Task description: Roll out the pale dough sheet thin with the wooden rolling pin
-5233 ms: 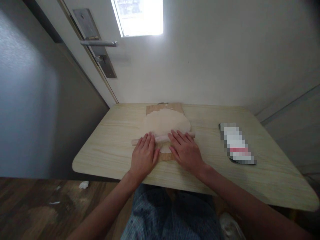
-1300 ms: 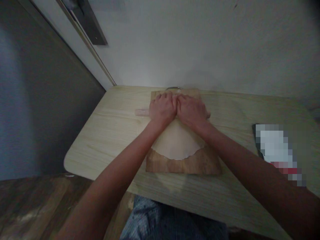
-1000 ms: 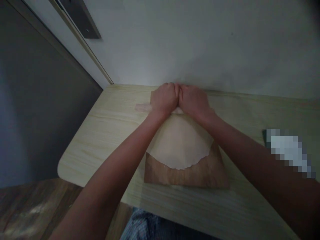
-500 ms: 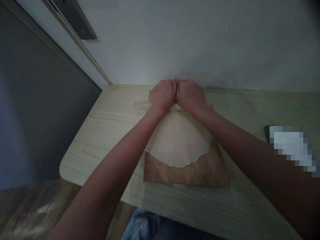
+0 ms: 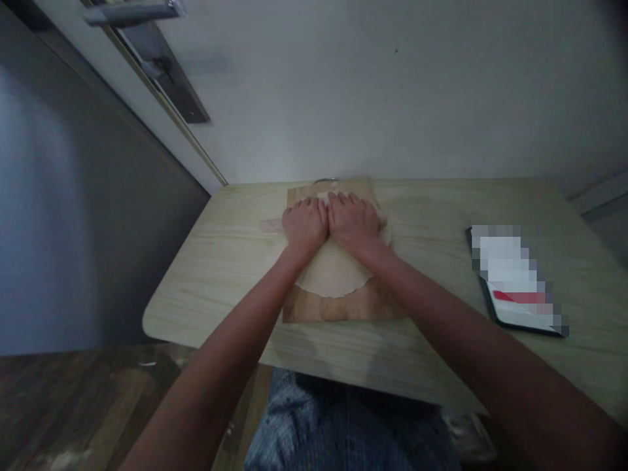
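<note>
A thin pale sheet of dough with an uneven front edge lies on a brown wooden board. Across the board runs a pale rolling pin, its left end poking out beyond the board. My left hand and my right hand rest side by side over the pin, thumbs touching. Fingers of both hands curl down over it and point to the wall. Most of the pin's middle is hidden under the hands.
To the right a phone with a partly blurred screen lies on the light wooden table. A white surface with a metal handle rises behind the table. Its rounded left corner overhangs the wooden floor.
The view has shifted, showing more of the phone and the door handle. My hands have moved back over the dough toward me, and their fingers are less tightly curled.
</note>
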`<move>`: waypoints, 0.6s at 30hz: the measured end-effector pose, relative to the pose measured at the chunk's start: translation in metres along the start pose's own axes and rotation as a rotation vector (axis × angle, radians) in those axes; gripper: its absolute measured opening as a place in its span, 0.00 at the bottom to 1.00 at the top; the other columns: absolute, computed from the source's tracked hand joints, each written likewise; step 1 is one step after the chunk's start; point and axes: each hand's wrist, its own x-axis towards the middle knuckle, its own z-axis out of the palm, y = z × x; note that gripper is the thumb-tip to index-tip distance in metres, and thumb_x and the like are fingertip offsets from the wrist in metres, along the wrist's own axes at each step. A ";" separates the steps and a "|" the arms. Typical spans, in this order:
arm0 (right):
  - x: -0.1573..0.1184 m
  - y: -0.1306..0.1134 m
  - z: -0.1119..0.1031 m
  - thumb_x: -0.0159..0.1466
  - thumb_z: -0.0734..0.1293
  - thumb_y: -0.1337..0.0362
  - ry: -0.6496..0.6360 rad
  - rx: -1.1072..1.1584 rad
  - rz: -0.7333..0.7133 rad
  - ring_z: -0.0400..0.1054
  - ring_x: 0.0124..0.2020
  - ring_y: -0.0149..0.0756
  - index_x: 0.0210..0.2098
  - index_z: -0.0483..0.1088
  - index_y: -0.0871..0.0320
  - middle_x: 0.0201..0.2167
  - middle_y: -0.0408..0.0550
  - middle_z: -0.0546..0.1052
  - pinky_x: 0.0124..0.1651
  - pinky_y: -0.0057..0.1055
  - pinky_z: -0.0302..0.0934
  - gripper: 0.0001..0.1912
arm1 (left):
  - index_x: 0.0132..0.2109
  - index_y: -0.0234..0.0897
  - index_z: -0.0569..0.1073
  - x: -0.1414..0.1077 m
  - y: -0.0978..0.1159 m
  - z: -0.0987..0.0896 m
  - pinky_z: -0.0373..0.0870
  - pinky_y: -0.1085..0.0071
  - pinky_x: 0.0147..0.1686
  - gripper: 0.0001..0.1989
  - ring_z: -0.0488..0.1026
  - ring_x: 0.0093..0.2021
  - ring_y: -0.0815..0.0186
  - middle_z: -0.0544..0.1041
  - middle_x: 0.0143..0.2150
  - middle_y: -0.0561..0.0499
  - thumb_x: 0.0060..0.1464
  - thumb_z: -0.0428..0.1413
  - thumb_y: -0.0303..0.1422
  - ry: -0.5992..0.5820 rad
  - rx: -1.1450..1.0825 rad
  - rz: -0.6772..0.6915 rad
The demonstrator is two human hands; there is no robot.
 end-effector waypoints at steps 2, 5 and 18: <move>-0.009 -0.002 0.000 0.64 0.47 0.63 0.021 0.004 -0.008 0.58 0.50 0.43 0.51 0.61 0.61 0.48 0.54 0.69 0.49 0.41 0.49 0.21 | 0.37 0.35 0.71 -0.010 0.000 -0.002 0.60 0.63 0.43 0.22 0.69 0.42 0.60 0.75 0.38 0.45 0.59 0.33 0.34 0.016 0.003 0.033; -0.023 -0.005 -0.001 0.64 0.47 0.64 0.054 0.011 -0.022 0.54 0.54 0.43 0.51 0.61 0.63 0.51 0.54 0.67 0.54 0.43 0.43 0.21 | 0.37 0.35 0.70 -0.025 0.001 -0.005 0.55 0.60 0.48 0.21 0.66 0.47 0.60 0.74 0.41 0.45 0.59 0.33 0.33 0.046 0.014 0.045; -0.071 -0.013 -0.016 0.63 0.48 0.67 0.051 0.015 -0.110 0.55 0.55 0.40 0.49 0.63 0.61 0.54 0.55 0.64 0.56 0.45 0.39 0.20 | 0.46 0.36 0.66 -0.075 0.005 -0.021 0.46 0.55 0.55 0.19 0.61 0.52 0.58 0.67 0.52 0.44 0.59 0.34 0.34 0.021 0.021 0.087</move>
